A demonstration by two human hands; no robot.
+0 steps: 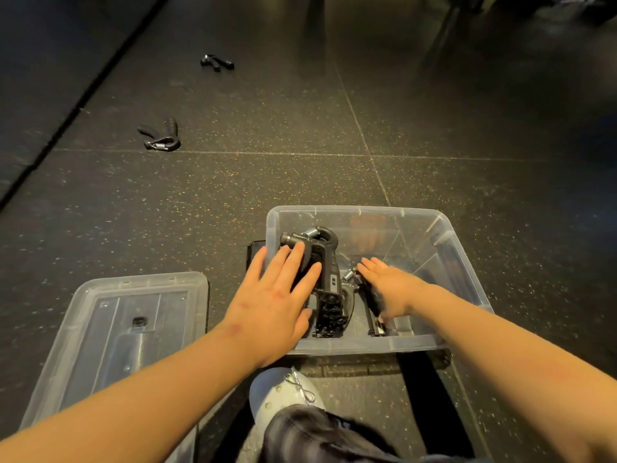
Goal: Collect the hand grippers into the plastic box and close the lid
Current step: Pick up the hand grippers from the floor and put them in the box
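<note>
both flat, open hands, left hand point(278, 304) and right hand point(389, 289), press grippers point(329, 289) inside the box point(464, 262); lid point(117, 329) lower left, two loose grippers point(160, 135) upper left.

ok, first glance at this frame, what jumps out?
Both hands, left and right, lie flat, fingers spread, over black hand grippers inside the clear plastic box at centre. The lid sits off, on the floor to its left. Two more grippers remain out on the floor: one mid-left, one farther back.
</note>
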